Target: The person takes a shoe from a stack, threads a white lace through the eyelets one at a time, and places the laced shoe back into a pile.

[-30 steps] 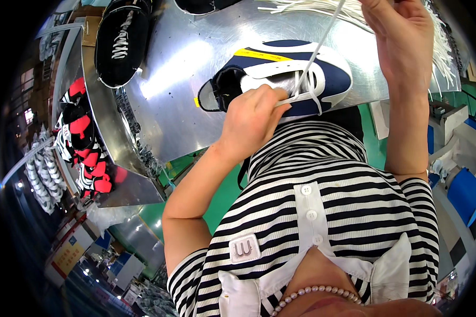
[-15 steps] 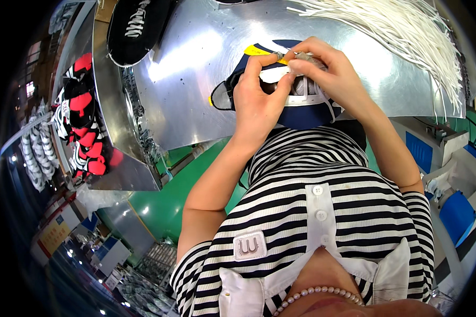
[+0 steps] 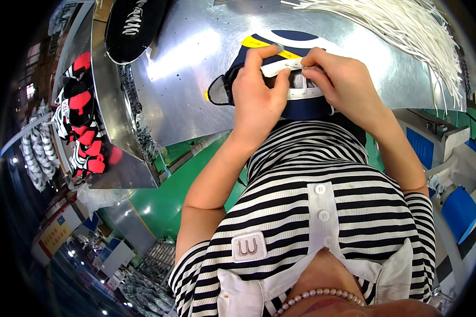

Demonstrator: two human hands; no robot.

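Note:
A navy shoe upper [image 3: 301, 111] with white eyelet strips and a yellow band [image 3: 256, 42] lies near the front edge of the metal table. My left hand [image 3: 255, 98] grips it from the left, thumb and forefinger on the far white eyelet strip [image 3: 274, 67]. At the same strip, my right hand [image 3: 351, 84] is pinched on a thin white shoelace [image 3: 296, 67]; its very end is too small to make out. A white lace crosses the opening between the strips. The mesh-lined collar [image 3: 219, 90] points left.
A bundle of loose white shoelaces [image 3: 402, 42] spreads over the table's right side. At the far left stands a black shoe upper [image 3: 135, 31] with white lacing. Red, black and white uppers [image 3: 84, 127] hang beside the table's left edge [image 3: 111, 105].
My right hand has tipped over and shifted slightly right, its fingers now lower at the eyelet strip. The upper has moved a little away from me, showing more of the yellow band.

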